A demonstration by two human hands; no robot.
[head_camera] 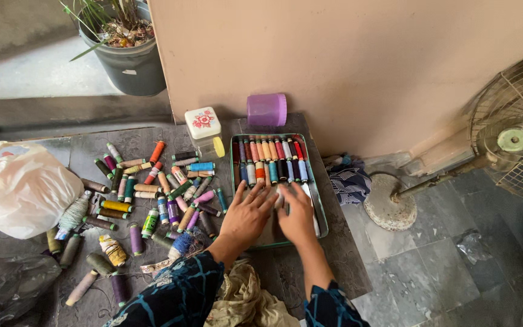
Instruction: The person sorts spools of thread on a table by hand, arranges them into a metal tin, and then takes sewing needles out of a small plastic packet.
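1. Nearest, the left hand [246, 215] lies flat in the shallow green metal tray [320, 209]. Its grip is apart, fingers spread, and it holds nothing.
2. Just right of it, the right hand [296, 218] rests on a pale thread spool [281, 197]. Whether its grip is closed on that spool cannot be told.
3. Judging from this, spools are being set in rows. A further spool would need a pinch by its sides and a straight lay-in.
4. Beyond both grips, two rows of coloured thread spools [270, 151] fill the tray's far end. The bare tray floor lies under the hands.
5. Left of the left grip, loose mixed-colour thread spools [152, 194] scatter over the dark patterned surface [334, 260], which ends just right of the tray.
6. Farthest, a purple plastic cylinder [267, 109] lies against the beige wall [346, 60], limiting forward room.
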